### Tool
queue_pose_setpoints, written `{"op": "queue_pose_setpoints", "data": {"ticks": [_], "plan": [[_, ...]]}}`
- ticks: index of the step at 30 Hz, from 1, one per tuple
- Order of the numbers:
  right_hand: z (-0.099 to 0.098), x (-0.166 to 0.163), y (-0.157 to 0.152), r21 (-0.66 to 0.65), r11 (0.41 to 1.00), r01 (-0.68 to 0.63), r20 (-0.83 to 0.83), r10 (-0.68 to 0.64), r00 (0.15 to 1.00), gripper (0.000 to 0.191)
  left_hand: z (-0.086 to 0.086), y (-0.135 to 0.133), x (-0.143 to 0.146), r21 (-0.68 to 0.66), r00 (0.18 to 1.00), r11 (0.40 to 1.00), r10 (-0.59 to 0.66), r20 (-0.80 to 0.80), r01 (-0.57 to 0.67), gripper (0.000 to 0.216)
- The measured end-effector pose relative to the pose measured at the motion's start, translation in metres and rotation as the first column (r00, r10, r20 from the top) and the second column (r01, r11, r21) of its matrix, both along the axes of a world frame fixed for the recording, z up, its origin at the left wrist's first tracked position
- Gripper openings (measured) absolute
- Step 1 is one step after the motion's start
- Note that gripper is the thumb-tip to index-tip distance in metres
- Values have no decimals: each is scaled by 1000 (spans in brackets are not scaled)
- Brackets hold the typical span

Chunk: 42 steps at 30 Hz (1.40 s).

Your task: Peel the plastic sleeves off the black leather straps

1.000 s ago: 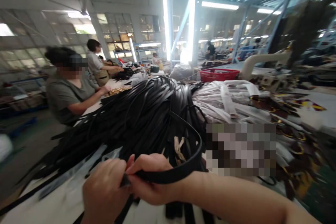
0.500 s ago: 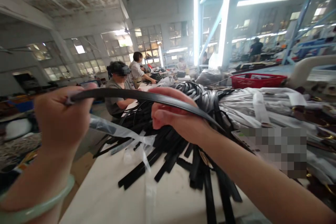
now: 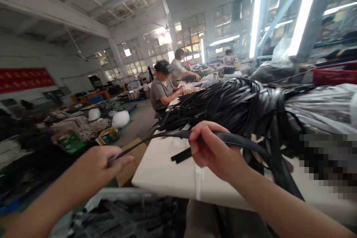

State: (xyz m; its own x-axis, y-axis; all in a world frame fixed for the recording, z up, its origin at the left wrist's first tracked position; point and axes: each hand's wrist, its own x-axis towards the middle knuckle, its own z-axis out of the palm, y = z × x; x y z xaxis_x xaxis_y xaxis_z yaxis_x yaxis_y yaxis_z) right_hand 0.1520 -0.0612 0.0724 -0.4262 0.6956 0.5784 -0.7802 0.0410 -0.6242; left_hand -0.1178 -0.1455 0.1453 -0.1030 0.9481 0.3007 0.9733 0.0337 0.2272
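I hold one long black strap (image 3: 156, 138) stretched between both hands. My left hand (image 3: 99, 165) pinches its near end at lower left, off the table edge. My right hand (image 3: 213, 150) is closed round the strap farther along, above the white table (image 3: 164, 174). Behind my right hand the strap runs back to a big heap of black straps (image 3: 231, 104) piled on the table.
A bundle of pale straps in plastic (image 3: 320, 108) lies right of the black heap. A red basket (image 3: 334, 76) stands at far right. A bin of dark material (image 3: 125, 217) sits below the table edge. Other people (image 3: 163, 89) work farther along the table. Clutter covers the floor at left.
Both hands have come down from the raised position and my left hand has drawn the strap's end out to the left, past the table edge. The view has swung left.
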Motion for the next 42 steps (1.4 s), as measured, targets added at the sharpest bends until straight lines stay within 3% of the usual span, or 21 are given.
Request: {"op": "queue_pose_setpoints", "data": {"ticks": [3,5,8,12,15,16,18,21,23,27,32,37,40,42], "plan": [[8,2,-10,65,991,113,109,-119,987,27,-37,4,25,-177,993,980,-99,-64,86,49],[13,13,-12,74,973,217,186,-228,956,32,-56,14,39,-165,989,978,-141,-49,131,47],[18,31,-14,108,907,407,333,-419,845,39,-76,33,63,-154,976,964,-219,-7,216,45],[-1,27,-13,120,892,436,513,-432,742,40,-89,60,103,-97,919,919,-366,148,382,36],[-28,20,-5,102,940,327,556,-326,765,32,-92,77,120,-102,814,827,-510,278,553,24],[-35,22,-2,90,955,281,541,-284,792,31,-92,82,120,-103,805,816,-525,277,568,22],[-43,32,5,22,960,280,439,-261,860,32,-93,91,115,-96,845,851,-488,218,516,24],[-41,46,15,-167,859,483,221,-445,868,28,-95,99,105,-79,906,910,-391,160,407,34],[-39,40,19,-197,798,569,229,-527,818,37,-95,101,104,-73,914,921,-365,174,382,37],[-38,10,22,-97,848,521,435,-435,788,41,-93,102,107,-48,927,942,-316,204,331,39],[-18,10,30,-137,848,511,328,-448,831,39,-91,96,80,-78,949,956,-268,167,284,39],[13,16,30,66,902,427,234,-430,872,29,-90,80,64,-84,958,956,-273,88,280,42],[20,0,24,163,926,340,319,-376,870,28,-84,70,71,-43,955,957,-282,97,287,41],[15,-14,20,188,949,252,411,-309,858,31,-78,67,76,-6,951,956,-291,106,293,37]]}}
